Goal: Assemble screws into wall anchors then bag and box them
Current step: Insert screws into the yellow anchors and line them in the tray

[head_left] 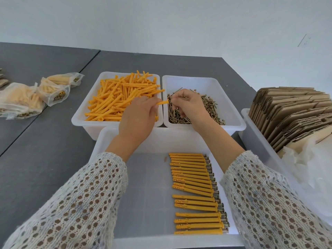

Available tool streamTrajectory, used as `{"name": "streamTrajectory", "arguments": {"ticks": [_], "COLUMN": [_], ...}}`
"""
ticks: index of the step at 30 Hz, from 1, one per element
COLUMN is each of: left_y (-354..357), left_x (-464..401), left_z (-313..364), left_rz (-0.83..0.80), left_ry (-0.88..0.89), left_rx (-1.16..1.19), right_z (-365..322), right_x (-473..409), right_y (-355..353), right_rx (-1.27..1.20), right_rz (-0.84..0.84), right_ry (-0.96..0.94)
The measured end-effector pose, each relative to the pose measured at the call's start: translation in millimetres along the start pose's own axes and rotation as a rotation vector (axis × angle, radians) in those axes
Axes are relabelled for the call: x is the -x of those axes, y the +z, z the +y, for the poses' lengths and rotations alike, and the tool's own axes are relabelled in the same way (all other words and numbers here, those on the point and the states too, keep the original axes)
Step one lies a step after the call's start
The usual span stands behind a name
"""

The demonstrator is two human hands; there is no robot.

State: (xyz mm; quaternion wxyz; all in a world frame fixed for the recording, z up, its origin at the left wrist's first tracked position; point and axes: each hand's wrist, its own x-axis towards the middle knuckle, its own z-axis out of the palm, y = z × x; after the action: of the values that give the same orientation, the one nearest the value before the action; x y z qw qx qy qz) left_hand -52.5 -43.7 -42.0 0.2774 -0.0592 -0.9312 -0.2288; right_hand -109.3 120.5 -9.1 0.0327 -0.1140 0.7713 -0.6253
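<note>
My left hand (139, 114) grips an orange wall anchor (162, 102), whose open end points right. My right hand (188, 105) pinches a screw (171, 99) at that open end, above the white bin of loose screws (231, 90). To the left stands a white bin (79, 121) heaped with orange anchors (118, 97). In the near white tray (143, 186) lies a neat row of several anchors with screws in them (194, 193), screw heads to the right.
Several filled clear bags (36, 94) lie on the grey table (45, 150) at the left. A white bin at the right holds flat cardboard boxes (291, 114) and clear plastic bags (312, 177). A white wall stands behind the table.
</note>
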Motion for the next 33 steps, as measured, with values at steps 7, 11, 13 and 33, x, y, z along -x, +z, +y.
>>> {"name": "streamTrajectory", "arguments": {"ticks": [7, 11, 13, 33], "left_y": [2.1, 2.9, 3.0, 5.5], "left_x": [-0.3, -0.2, -0.6, -1.1], "left_z": [2.4, 3.5, 2.9, -0.3], "left_rz": [0.07, 0.075, 0.067, 0.019], "left_ry": [-0.131, -0.142, -0.127, 0.021], "left_rx": [-0.191, -0.239, -0.261, -0.157], "right_z": [0.1, -0.1, -0.1, 3.4], "right_x": [1.3, 2.3, 2.8, 1.0], "right_y": [1.9, 0.7, 2.3, 9.5], "right_rx": [0.07, 0.063, 0.082, 0.15], "right_rz": [-0.046, -0.139, -0.146, 0.005], "right_ry": [-0.017, -0.045, -0.051, -0.103]}}
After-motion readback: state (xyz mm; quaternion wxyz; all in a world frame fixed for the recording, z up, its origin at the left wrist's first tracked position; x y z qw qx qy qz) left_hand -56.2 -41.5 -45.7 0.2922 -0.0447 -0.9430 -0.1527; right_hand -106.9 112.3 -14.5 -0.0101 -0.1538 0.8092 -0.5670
